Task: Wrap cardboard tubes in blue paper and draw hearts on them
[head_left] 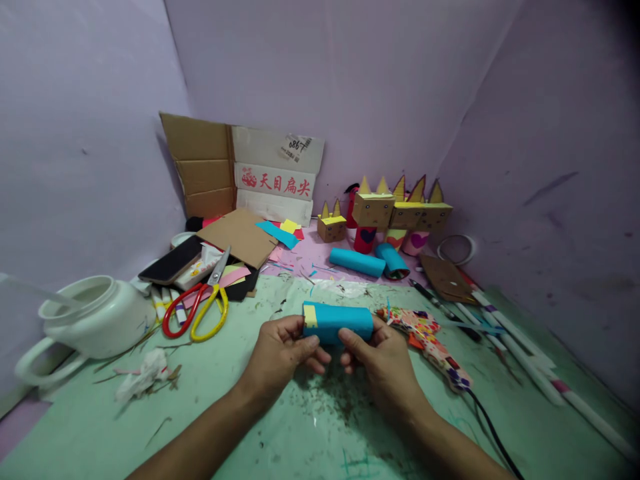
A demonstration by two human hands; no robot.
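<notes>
Between my two hands lies a blue paper-covered tube, held level above the table, with a pale yellow patch at its left end. My left hand grips that left end, thumb in front. At the right end, my right hand pinches the tube with its thumb across the front. Just right of my right hand is a flower-patterned glue gun with a black cord. Farther back rest two more blue tubes, one lying lengthwise and one with its open end showing.
Red-and-yellow scissors, a phone and a white pot are at left. Cardboard cat-like heads on paper tubes stand at the back, near a folded carton. Pens and white sticks lie along the right side.
</notes>
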